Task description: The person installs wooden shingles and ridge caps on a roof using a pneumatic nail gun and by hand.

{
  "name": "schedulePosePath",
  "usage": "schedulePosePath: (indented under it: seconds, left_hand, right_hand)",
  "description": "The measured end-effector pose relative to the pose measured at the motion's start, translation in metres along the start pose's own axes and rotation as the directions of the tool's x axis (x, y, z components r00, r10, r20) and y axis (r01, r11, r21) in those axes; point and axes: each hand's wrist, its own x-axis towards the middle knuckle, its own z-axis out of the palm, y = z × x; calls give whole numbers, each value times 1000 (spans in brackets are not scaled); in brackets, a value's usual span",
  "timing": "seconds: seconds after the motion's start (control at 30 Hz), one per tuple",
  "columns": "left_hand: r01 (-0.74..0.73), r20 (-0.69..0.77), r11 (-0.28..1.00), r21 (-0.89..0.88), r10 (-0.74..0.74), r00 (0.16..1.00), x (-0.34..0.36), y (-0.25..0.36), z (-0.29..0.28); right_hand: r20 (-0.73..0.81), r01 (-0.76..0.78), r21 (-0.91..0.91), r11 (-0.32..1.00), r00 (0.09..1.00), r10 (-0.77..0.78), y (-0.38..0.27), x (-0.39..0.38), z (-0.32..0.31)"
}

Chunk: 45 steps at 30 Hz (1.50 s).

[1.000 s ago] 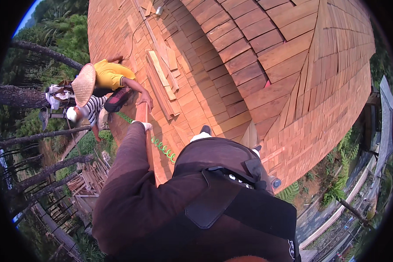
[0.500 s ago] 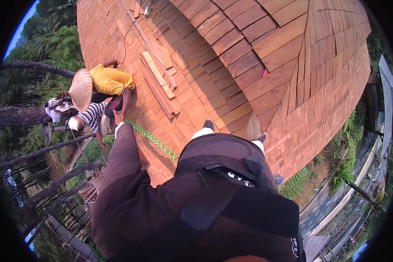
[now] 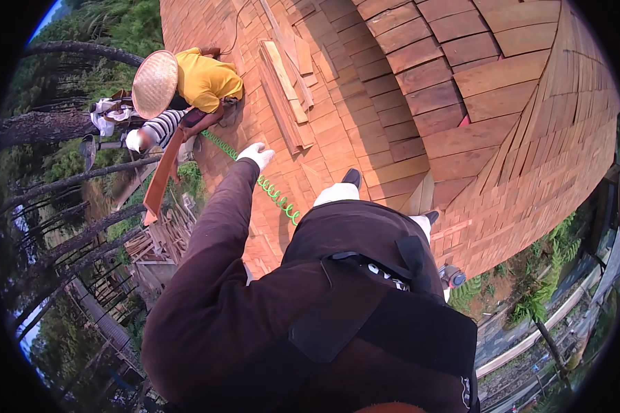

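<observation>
My left hand [image 3: 257, 156], in a white glove, reaches out over the wooden shingle roof [image 3: 337, 131]. Its fingers are apart, with nothing visible in them. The green coiled hose [image 3: 280, 198] runs just beneath and beside it. Farther left, a reddish-brown board [image 3: 162, 177] slants down beside two co-workers, one with a hand at its upper end. At my right hip, a grey round-ended tool [image 3: 452, 277] shows past my clothing. A sliver of white below that tool may be my right glove; the fingers there are hidden behind my body.
A co-worker in a yellow shirt [image 3: 207, 77] and woven hat crouches at the roof's left edge; another in a striped top [image 3: 164, 132] is lower down. Loose boards [image 3: 282, 89] lie ahead. The raised shingle curve [image 3: 427, 89] rises at right. Trees stand beyond the left edge.
My left hand has drawn away from the co-workers toward the right. The reddish-brown board now shows beside them. My view has shifted, and more of the tool at my right hip shows.
</observation>
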Motion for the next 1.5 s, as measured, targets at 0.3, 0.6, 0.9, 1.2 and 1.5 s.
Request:
schedulePosePath:
  seconds: [0.3, 0.6, 0.9, 1.2, 1.5]
  left_hand:
    - [97, -31, 995, 16, -97, 995, -39, -41, -70]
    - [109, -142, 993, -41, -113, 983, -52, -43, -132]
    - [-101, -210, 995, 26, 104, 972, -8, 115, -181]
    - [-200, 0, 948, -247, 206, 978, 14, 230, -125]
    - [-212, 273, 939, -271, 286, 919, 185, 230, 23]
  right_hand:
    - [-178, -142, 143, 980, 970, 166, -95, -31, -19]
    - [-80, -88, 228, 970, 991, 109, -90, 23, 50]
    - [114, -265, 156, 951, 962, 250, -127, 25, 85]
    - [149, -422, 20, 906, 898, 415, -144, 33, 56]
    - [-167, -472, -34, 881, 872, 460, -226, -16, 81]
